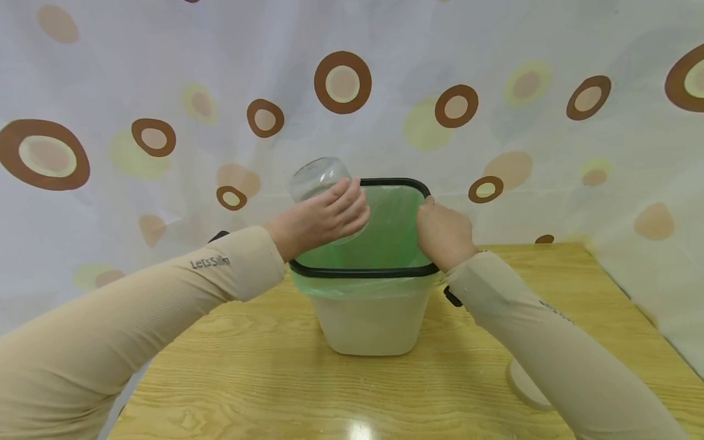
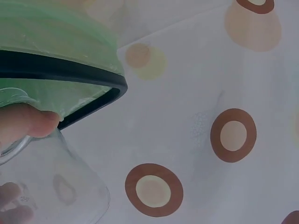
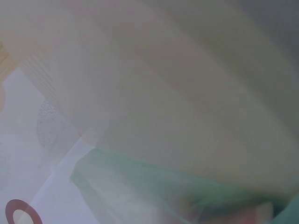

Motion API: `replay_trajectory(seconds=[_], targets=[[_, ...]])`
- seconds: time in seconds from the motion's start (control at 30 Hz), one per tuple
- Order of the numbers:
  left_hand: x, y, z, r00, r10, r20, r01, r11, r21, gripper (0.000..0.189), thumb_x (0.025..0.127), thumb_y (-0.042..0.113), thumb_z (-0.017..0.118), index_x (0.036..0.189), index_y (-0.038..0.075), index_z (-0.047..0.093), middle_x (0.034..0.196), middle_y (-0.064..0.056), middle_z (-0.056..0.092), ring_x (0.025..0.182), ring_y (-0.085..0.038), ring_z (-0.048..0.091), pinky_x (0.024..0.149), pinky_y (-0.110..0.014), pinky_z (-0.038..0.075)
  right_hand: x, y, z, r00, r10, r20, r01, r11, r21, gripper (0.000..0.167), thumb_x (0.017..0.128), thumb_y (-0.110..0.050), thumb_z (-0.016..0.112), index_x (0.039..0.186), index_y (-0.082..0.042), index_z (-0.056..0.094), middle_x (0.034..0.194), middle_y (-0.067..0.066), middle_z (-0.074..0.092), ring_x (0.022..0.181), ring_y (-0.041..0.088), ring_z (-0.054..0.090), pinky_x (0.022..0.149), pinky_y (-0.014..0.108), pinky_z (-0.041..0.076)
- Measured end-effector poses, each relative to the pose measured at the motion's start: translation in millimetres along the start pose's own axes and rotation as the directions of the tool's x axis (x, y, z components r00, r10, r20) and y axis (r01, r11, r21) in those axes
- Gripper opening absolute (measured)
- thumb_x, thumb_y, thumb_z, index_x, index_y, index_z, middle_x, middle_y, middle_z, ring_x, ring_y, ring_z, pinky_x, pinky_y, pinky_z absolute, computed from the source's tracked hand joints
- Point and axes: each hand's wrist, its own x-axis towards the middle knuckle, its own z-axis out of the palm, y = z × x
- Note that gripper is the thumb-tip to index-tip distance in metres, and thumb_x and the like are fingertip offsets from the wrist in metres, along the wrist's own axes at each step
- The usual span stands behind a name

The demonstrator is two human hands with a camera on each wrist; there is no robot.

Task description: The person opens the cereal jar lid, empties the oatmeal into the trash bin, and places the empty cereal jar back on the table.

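Observation:
My left hand (image 1: 326,215) holds a clear jar (image 1: 318,174) tilted over the left side of a white trash bin (image 1: 374,324). In the left wrist view the thumb lies on the neck of the jar (image 2: 74,177), and its mouth end points toward the bin. A green trash bag (image 1: 392,223) lines the bin and folds over its outside beneath a black rim (image 1: 363,272). My right hand (image 1: 444,235) grips the bin's right rim. The right wrist view is mostly a blurred sleeve, with green bag (image 3: 121,182) below it.
The bin stands on a wooden table (image 1: 264,379). A pale round disc (image 1: 525,385) lies at the right, partly covered by my right forearm. Behind the table hangs a white sheet (image 1: 385,36) printed with brown and yellow circles.

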Motion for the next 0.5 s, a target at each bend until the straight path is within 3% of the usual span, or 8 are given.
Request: replay_trajectory(seconds=[0.17,0.33,0.5], targets=[[1.9,0.2,-0.9,1.0,0.015,-0.015,-0.015,1.0,0.028,0.034,0.098,0.02,0.053,0.132,0.016,0.047,0.128,-0.008,0.053,0.121,-0.027,0.05,0.106,-0.037,0.034,0.9,-0.2,-0.8,1.0,-0.006,0.006,0.006,1.0,-0.001,0.044,0.097,0.003,0.04,0.138,0.018,0.037,0.047,0.008,0.047,0.041,0.011,0.028,0.041,0.029,0.031],[2.0,4.4,0.6,0.998,0.052,-0.036,-0.051,0.998,0.037,0.034,0.098,0.022,0.054,0.131,0.018,0.048,0.126,-0.005,0.054,0.119,-0.026,0.05,0.104,-0.036,0.034,1.7,0.9,-1.2,1.0,0.0,0.016,-0.001,1.0,0.002,0.044,0.097,0.003,0.04,0.138,0.018,0.036,0.049,0.009,0.048,0.042,0.013,0.033,0.043,0.032,0.038],[-0.7,8.0,-1.2,0.997,0.074,0.004,-0.074,0.996,0.038,0.037,0.098,0.024,0.054,0.134,0.02,0.045,0.129,-0.004,0.052,0.122,-0.025,0.048,0.105,-0.037,0.033,1.9,1.0,-1.1,0.999,0.004,0.035,-0.004,1.0,0.008,0.045,0.097,0.003,0.04,0.14,0.017,0.035,0.051,0.01,0.05,0.043,0.014,0.034,0.044,0.033,0.04]])
